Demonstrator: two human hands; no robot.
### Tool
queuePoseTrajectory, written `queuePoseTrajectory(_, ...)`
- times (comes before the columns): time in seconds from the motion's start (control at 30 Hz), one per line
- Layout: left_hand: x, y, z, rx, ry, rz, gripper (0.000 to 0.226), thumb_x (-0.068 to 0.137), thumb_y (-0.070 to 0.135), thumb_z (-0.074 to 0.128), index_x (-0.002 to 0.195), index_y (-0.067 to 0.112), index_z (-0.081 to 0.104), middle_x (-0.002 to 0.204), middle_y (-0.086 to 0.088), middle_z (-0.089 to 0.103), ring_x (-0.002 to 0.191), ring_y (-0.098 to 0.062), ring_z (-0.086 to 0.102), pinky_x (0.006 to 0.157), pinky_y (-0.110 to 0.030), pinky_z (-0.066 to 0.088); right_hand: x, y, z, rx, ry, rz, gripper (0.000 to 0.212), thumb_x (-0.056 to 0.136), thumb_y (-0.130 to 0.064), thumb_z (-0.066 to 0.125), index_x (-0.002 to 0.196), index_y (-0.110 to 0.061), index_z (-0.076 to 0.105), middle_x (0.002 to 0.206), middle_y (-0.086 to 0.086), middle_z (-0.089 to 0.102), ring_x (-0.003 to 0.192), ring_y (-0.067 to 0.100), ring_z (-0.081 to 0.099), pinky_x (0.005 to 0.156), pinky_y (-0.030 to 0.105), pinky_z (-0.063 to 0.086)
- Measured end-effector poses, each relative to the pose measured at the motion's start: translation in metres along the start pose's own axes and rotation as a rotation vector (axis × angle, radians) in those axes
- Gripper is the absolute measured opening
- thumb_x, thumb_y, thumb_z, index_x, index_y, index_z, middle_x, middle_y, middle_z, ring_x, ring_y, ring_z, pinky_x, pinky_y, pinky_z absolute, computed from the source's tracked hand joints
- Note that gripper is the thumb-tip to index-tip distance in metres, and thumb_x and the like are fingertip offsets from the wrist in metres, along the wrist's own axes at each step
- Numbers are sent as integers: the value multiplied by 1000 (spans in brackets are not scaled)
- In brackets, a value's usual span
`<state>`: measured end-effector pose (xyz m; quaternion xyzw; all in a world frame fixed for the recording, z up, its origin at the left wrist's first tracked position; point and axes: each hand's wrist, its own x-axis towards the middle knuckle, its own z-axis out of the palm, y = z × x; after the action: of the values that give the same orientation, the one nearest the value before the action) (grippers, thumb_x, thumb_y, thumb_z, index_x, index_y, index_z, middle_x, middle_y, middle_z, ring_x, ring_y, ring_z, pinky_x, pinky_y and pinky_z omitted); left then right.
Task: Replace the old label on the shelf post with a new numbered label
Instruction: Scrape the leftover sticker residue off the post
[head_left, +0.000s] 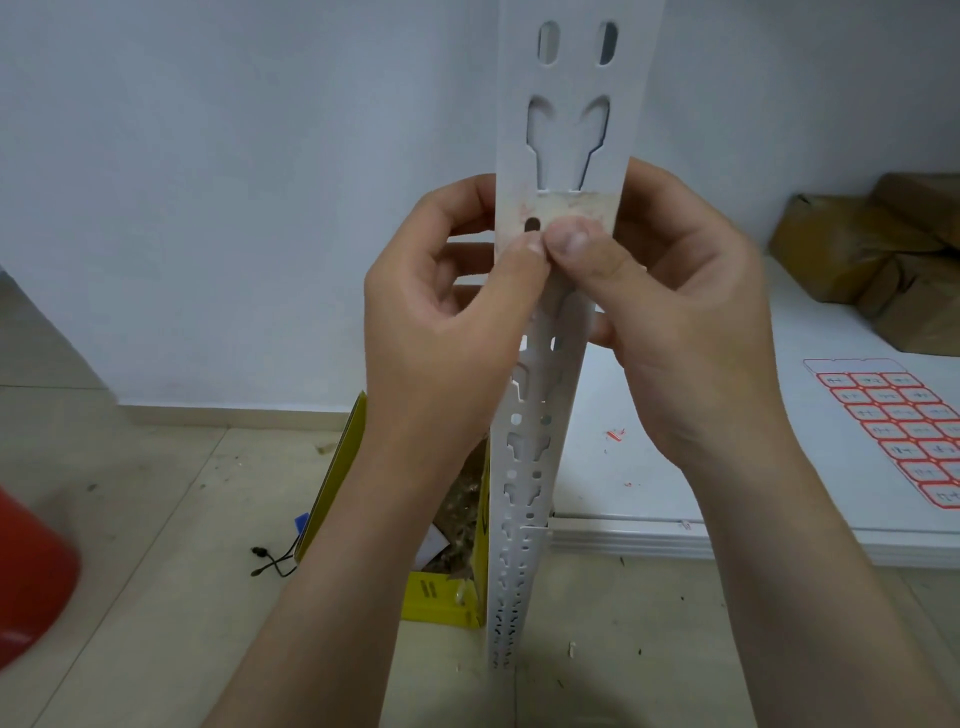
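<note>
A white slotted shelf post (571, 78) stands upright in the middle of the view, running down to the floor. Across it lies a yellowed patch of old label residue (566, 207) with faint red traces. My left hand (447, 322) and my right hand (675, 322) wrap around the post from both sides. Both thumbs press together on the lower edge of the residue patch, beside a small oval hole. A sheet of red-bordered numbered labels (898, 426) lies on the white shelf board (675, 499) to the right.
A yellow cardboard box (441, 597) holding scraps sits on the tiled floor behind the post. Brown wrapped packages (883, 260) rest at the far right of the board. Part of a red object (31, 577) shows at the left edge. Small red label scraps (615, 434) lie on the board.
</note>
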<state>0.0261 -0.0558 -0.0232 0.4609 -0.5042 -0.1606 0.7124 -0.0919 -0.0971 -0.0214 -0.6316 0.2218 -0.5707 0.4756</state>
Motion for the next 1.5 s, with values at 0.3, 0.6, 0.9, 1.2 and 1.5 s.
queuePoseTrajectory(0.3, -1, -16, -9, 98, 3, 189, 32, 92, 0, 62, 124, -4, 66, 106, -17, 71, 87, -24, 72, 75, -35, 62, -2, 11, -8, -78, -37, -129, 50, 97, -2, 71, 144, -2, 57, 116, 0, 76, 102, 23, 78, 82, 24, 63)
queuePoseTrajectory(0.6, -6, -17, -1, 89, 91, 181, 28, 98, 10, 63, 123, -1, 69, 100, -11, 73, 86, -17, 72, 73, -22, 57, -2, 3, 10, -52, 156, -53, 20, 94, -20, 78, 114, -15, 76, 95, -2, 82, 77, 5, 79, 69, 21, 62)
queuePoseTrajectory(0.9, -6, -13, 0, -44, 106, 82, 30, 98, 17, 63, 119, -1, 71, 94, -13, 74, 81, -8, 70, 69, -17, 55, -3, 7, -11, -70, -59, -65, 42, 99, -3, 69, 140, -7, 62, 114, -1, 78, 96, 12, 79, 83, 30, 64)
queuePoseTrajectory(1.2, -8, -16, -3, 120, 62, 205, 29, 98, 11, 64, 124, -2, 68, 97, -11, 71, 80, -14, 70, 71, -23, 58, -10, 0, 6, -50, 178, 19, 18, 92, -20, 79, 109, -14, 80, 94, -4, 84, 88, 12, 82, 78, 34, 68)
queuePoseTrajectory(1.5, -5, -1, 1, -12, 144, 5, 27, 94, 29, 69, 103, 6, 79, 82, -1, 79, 72, -16, 75, 67, -33, 64, -10, -6, 1, -160, 158, 29, 27, 98, -28, 73, 120, -13, 79, 100, -7, 84, 94, 7, 81, 85, 34, 67)
